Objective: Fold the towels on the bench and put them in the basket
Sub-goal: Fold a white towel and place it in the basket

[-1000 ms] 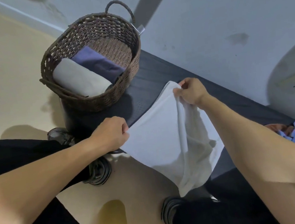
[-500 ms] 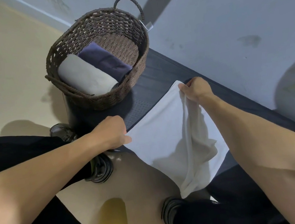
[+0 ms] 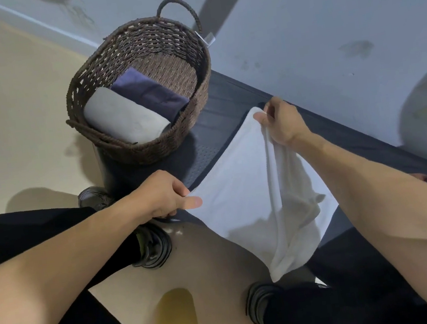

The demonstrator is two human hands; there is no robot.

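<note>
White towel (image 3: 243, 207): spread across dark worktop (image 3: 221, 105), near edge hanging over front toward floor. Left hand (image 3: 163, 196): closed, thumb and fingers pinching near-left corner. Right hand (image 3: 282, 122): closed, pinching far corner, loose fold draping below. Woven basket (image 3: 193, 126): at left end of worktop, well apart from white towel. Contents: grey rolled towel (image 3: 123, 116) beside dark blue folded towel (image 3: 150, 91), touching.

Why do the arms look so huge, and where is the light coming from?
Head view: the wide-angle lens stretches the near forearms and bends the bench edge. Soft shadows from the basket and legs fall left on the floor, so light probably comes from the right. The white towel stays unglared, fairly sharp.
</note>
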